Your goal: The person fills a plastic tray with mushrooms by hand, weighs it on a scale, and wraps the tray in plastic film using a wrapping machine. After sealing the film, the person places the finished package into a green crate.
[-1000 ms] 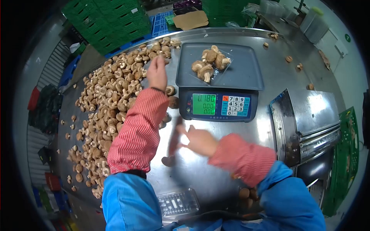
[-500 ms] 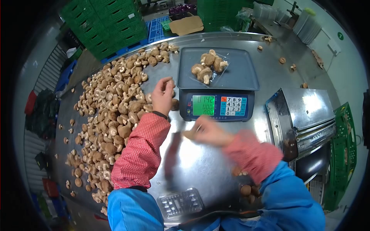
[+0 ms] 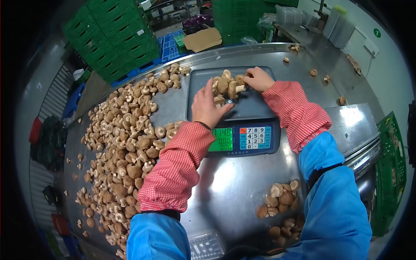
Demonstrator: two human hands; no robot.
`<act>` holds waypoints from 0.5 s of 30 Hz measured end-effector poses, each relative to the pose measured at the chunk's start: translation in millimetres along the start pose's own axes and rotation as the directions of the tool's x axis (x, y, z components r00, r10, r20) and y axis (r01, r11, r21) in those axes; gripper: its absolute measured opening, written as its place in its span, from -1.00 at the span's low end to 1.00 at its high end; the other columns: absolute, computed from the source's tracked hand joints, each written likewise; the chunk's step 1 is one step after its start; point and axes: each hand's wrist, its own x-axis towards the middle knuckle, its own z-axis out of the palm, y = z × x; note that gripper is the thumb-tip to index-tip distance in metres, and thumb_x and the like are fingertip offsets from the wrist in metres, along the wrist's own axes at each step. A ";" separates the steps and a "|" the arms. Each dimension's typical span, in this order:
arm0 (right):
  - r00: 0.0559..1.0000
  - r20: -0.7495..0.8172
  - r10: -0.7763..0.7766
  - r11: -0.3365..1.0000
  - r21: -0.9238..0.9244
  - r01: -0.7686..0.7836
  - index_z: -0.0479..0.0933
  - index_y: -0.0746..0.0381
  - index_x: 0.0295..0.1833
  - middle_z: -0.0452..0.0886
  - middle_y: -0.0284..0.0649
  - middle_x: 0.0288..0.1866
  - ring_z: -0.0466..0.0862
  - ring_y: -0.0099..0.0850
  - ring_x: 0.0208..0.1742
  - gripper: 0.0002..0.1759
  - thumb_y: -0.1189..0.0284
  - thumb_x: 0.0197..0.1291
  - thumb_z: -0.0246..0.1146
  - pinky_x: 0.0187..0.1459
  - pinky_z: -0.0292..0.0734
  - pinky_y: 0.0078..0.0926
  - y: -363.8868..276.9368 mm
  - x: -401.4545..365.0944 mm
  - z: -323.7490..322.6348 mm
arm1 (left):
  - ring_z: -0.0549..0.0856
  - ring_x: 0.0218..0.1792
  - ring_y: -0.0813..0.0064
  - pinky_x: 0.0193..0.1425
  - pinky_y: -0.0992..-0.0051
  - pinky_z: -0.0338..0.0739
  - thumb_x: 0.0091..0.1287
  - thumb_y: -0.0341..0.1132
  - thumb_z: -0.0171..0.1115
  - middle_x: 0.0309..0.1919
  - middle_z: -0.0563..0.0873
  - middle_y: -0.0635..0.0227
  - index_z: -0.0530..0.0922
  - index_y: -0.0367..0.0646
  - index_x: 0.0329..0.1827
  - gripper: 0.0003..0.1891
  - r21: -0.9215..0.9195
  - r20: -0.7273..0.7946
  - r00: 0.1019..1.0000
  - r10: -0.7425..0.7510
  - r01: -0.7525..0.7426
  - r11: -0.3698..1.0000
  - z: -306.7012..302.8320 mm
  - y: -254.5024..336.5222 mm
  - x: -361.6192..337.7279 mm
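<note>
A grey-topped digital scale (image 3: 203, 78) stands on the steel table, its green display (image 3: 224, 141) partly covered by my left sleeve. On its pan, several shiitake mushrooms (image 3: 223, 86) are bunched in a clear plastic tray, mostly hidden under them. My left hand (image 3: 208, 106) is at the bunch's near left side, thumb and fingers apart and touching the mushrooms. From the right, my right hand (image 3: 260, 79) reaches in with fingers closed on a shiitake mushroom (image 3: 240, 79) at the bunch's edge; the fingertips are partly hidden.
A large heap of mushrooms (image 3: 125, 147) covers the table's left side. Smaller groups (image 3: 284, 197) lie near my right sleeve. An empty clear tray (image 3: 207, 246) rests at the front edge. A steel box (image 3: 353, 125) stands right; green crates (image 3: 115, 37) are stacked behind.
My right hand has moved up and away from me with a mushroom to the tray on the scale. My left hand has moved right onto the bunch. The display reading has risen slightly.
</note>
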 end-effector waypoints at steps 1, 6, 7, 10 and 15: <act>1.000 -0.014 -0.008 1.000 0.028 0.008 0.58 0.37 -0.11 0.64 0.14 -0.15 0.64 0.02 -0.11 -0.51 0.11 0.15 0.15 -0.04 0.50 -0.15 -2.6 -1.1 -6.5 | 0.47 0.19 0.05 0.27 0.21 0.41 -0.01 0.01 0.52 0.19 0.42 -0.02 0.10 -0.09 0.49 0.04 0.013 -0.048 0.998 0.028 -0.027 1.000 -3.0 -1.5 -0.9; 0.989 -0.138 0.047 0.997 0.060 -0.039 0.60 0.28 -0.07 0.65 0.04 -0.10 0.63 -0.02 -0.06 -0.61 0.21 0.24 0.07 0.01 0.49 -0.17 7.1 12.6 -9.9 | 0.68 -0.14 0.22 0.03 0.27 0.54 0.12 -0.10 0.44 -0.22 0.66 0.10 0.49 -0.24 0.18 -0.39 -0.402 -0.202 0.938 -0.281 0.182 0.897 -25.5 -31.4 -34.4; 0.968 -0.252 -0.019 1.000 -0.019 0.015 0.62 0.32 -0.07 0.67 0.05 -0.26 0.67 -0.12 -0.17 -0.65 0.32 0.20 0.07 -0.08 0.54 -0.22 19.1 22.8 3.4 | 0.70 -0.18 0.22 0.00 0.27 0.55 0.14 -0.10 0.40 -0.29 0.67 0.11 0.54 -0.25 0.07 -0.48 -0.306 -0.088 0.953 -0.292 0.253 0.918 -29.2 -31.5 -38.5; 0.999 0.010 0.044 0.995 -0.088 -0.043 0.63 0.21 0.00 0.69 -0.05 -0.07 0.66 -0.15 -0.01 -0.63 0.24 0.23 0.10 0.05 0.51 -0.25 33.4 44.2 21.7 | 0.72 -0.24 0.16 -0.07 0.24 0.57 0.18 -0.11 0.29 -0.38 0.71 0.06 0.66 -0.28 -0.20 -0.64 -0.003 0.160 0.934 -0.319 0.324 0.946 -45.0 -21.1 -39.4; 0.974 0.207 0.097 0.956 0.252 -0.149 0.65 0.35 -0.12 0.68 -0.13 -0.43 0.67 -0.39 -0.47 -0.73 0.50 0.04 0.24 -0.43 0.56 -0.43 26.4 26.3 20.0 | 0.73 -0.21 0.09 -0.06 0.29 0.57 0.06 -0.10 0.30 -0.33 0.74 0.00 0.68 -0.30 -0.23 -0.60 0.181 0.257 0.872 -0.416 0.380 0.907 -37.0 -18.3 -10.8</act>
